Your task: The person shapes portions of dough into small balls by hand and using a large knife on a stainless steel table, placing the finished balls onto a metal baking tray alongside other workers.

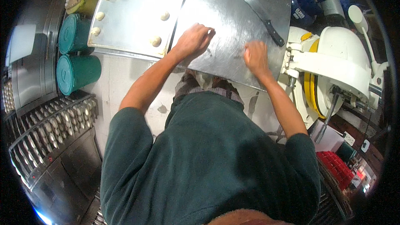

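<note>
Left hand (195, 37) and right hand (255, 56) cupped palm-down on steel table (233, 8), contents hidden, grip unclear. Dough balls (155, 41) on tray (125, 37) at ten o'clock: soft, sticky, best lifted gently from beneath.

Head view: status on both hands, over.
Left hand cupped on steel table, contents hidden. Right hand likewise. Dough balls on tray. Knife lies apart.

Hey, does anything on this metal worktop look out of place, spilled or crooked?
Nothing spilled or damaged. The dough balls sit unevenly on the flat metal baking tray, bunched along its edges, middle bare. A black-handled knife lies loose on the steel table beyond the right hand.
</note>
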Motion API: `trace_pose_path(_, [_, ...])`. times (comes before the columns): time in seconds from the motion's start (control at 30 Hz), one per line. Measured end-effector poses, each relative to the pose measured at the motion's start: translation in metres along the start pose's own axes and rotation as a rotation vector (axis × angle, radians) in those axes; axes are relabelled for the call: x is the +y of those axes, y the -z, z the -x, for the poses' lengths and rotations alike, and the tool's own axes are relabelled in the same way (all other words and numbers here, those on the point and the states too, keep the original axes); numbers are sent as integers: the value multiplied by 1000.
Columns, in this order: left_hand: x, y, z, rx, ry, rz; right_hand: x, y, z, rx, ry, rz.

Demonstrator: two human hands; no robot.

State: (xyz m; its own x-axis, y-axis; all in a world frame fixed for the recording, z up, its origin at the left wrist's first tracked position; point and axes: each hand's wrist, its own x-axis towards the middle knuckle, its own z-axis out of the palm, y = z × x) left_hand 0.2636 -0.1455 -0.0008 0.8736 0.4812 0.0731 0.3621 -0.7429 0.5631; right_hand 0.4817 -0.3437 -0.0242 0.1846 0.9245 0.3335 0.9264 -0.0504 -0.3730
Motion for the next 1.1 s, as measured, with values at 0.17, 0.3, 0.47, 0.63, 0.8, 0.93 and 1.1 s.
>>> trace_pose_path(0.17, [26, -42, -9, 355, 88, 202, -40, -9, -33, 72, -291, -156])
trace_pose_path(0.3, [0, -17, 19, 87, 206, 299, 25, 26, -38, 158, -313, -26])
trace_pose_path(0.47, [2, -12, 12, 116, -11, 324, 102, 45, -53, -126, -379, 223])
trace_pose_path(0.63, [4, -20, 51, 290, 260, 356, -14, 59, -32, -142, -509, -33])
trace_pose_path(0.8, [16, -18, 47, 398, 223, 349, -101, 57, 22, -329, -469, -141])
trace_pose_path(0.93, [16, -29, 44, 511, 161, 438, -121, 61, 29, -404, -461, -156])
trace_pose_path(1.1, [10, -34, 42, 516, 141, 319, -121, 67, 32, -444, -469, -163])
